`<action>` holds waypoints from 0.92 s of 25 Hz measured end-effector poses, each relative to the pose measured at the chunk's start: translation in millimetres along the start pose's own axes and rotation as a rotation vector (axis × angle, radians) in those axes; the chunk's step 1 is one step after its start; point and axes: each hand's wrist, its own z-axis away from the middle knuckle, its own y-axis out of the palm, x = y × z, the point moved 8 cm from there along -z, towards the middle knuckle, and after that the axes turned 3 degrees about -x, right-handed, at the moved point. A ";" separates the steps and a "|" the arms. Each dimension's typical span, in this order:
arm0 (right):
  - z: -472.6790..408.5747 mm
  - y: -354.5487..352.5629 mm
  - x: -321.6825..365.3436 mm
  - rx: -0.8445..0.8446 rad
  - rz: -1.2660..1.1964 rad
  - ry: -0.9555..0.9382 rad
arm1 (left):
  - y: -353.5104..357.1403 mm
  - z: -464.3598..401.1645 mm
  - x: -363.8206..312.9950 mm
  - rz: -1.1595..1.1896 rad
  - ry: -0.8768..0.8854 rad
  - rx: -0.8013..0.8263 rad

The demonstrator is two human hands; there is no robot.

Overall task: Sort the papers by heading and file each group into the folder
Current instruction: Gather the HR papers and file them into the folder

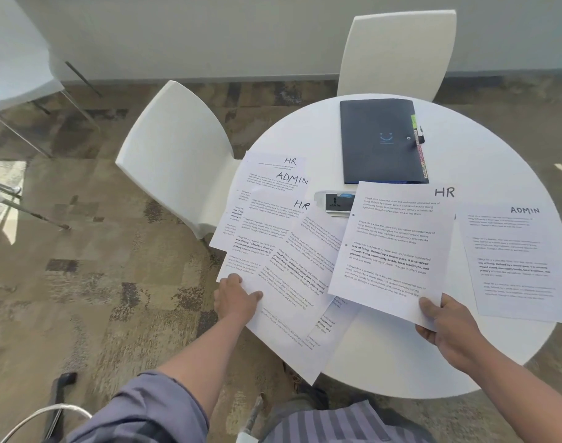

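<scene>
On the round white table (484, 148), the right hand (446, 327) pinches the near corner of a white printed sheet headed HR (391, 247). The left hand (238, 298) grips the fanned stack of printed papers (283, 251) at left. A closed dark folder (382, 140) lies far; an ADMIN-headed sheet (516, 260) lies right.

Even, soft daylight; scene bright overall. White table (385, 362) near overexposure, faint shadows only. Sunlit patch on carpet (4, 199) at left edge. Strong wide-angle bending toward the borders. Sheet headed ADMIN (516, 260) at right is blurred, text unreadable; central HR sheet (391, 247) sharp. Lower sleeve (139, 414) soft.
</scene>
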 end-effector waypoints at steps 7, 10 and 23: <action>1.7 -2.9 -3.8 0.011 -0.003 0.013 | 2.0 -7.4 -7.8 -0.110 0.010 0.089; 1.7 -4.1 -4.2 0.013 -0.005 0.015 | 4.5 -7.9 -10.9 -0.133 0.015 0.114; -0.6 -17.0 -2.8 -0.017 -0.016 0.015 | 12.9 1.7 -70.3 -0.177 0.253 0.102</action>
